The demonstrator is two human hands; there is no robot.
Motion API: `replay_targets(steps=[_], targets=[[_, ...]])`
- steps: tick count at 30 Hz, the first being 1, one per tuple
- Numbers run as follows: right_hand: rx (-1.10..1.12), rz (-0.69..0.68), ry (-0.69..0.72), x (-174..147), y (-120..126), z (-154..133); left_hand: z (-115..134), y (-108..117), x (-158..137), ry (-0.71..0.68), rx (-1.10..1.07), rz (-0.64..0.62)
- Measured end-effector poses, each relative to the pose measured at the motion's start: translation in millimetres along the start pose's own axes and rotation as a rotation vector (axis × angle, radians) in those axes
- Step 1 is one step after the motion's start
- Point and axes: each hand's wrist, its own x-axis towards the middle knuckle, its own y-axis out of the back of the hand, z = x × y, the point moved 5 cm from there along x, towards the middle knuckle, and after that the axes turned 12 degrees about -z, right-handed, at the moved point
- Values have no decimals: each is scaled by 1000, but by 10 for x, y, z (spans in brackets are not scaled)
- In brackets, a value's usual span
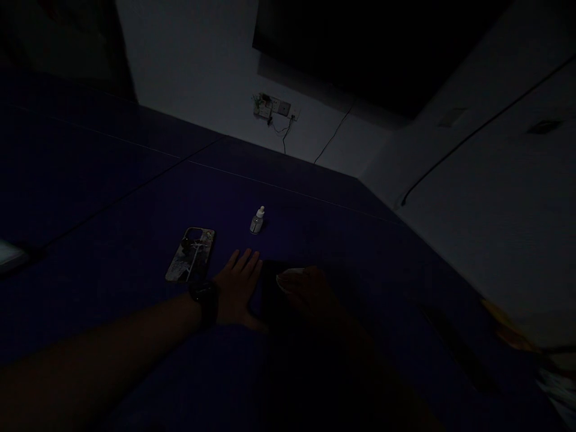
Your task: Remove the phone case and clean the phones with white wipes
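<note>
A white wad, perhaps tissue or cloth, (290, 272) lies just right of the frame's centre, under the fingers of the right hand (310, 291), which curl around it; its pale edge shows at the fingertips, and the rest is hidden in shadow. The left hand (236, 291) rests flat, fingers spread and gripping nothing, left of the wad and apart from it. Its thumb points toward a dark patch (274, 336) in the lower middle, too dim to tell as object or shadow. Counted out: two hands, one wad, one watch (206, 302) on the left wrist, one dropper bottle (257, 222) upright above the left fingertips, and one phone or phone case (191, 255) left of that hand. All this is on one blue surface (144, 240); one large dark screen (342, 48) fills the upper right of centre
</note>
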Motion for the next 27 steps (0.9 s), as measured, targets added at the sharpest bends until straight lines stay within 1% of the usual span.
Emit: replay_targets(steps=[3, 4, 5, 7, 10, 13, 15, 18, 20, 22, 25, 27], targets=[[30, -70, 118, 19, -31, -130, -5, -20, 4, -13, 1, -4], [26, -96, 138, 41, -53, -178, -8, -24, 5, -16, 0, -2], [12, -111, 133, 65, -75, -208, -10, -27, 7, -19, 0, 0], [-29, -108, 67, 98, -100, -194, -13, -26, 8, -17, -3, 4], [-51, -37, -37, 59, -68, -43, -7, -16, 5, -9, -12, -6], [-16, 24, -54, -39, 3, 83, 4, 9, 0, 1, -13, 3], [14, 19, -6, -67, 22, 64, 12, 20, -3, 4, -5, 7], [43, -41, 126, -17, -21, -107, 18, 18, -4, 0, 5, 3], [27, -71, 155, 42, -67, -195, 14, 12, -4, 1, 6, 9], [-6, -63, 104, 78, -85, -188, 7, 4, -4, 1, 5, 18], [-16, 14, -3, 42, -36, -57, 0, -3, -3, -4, -5, 25], [6, 44, -23, -7, 0, 12, 1, -2, -3, -7, -12, 16]])
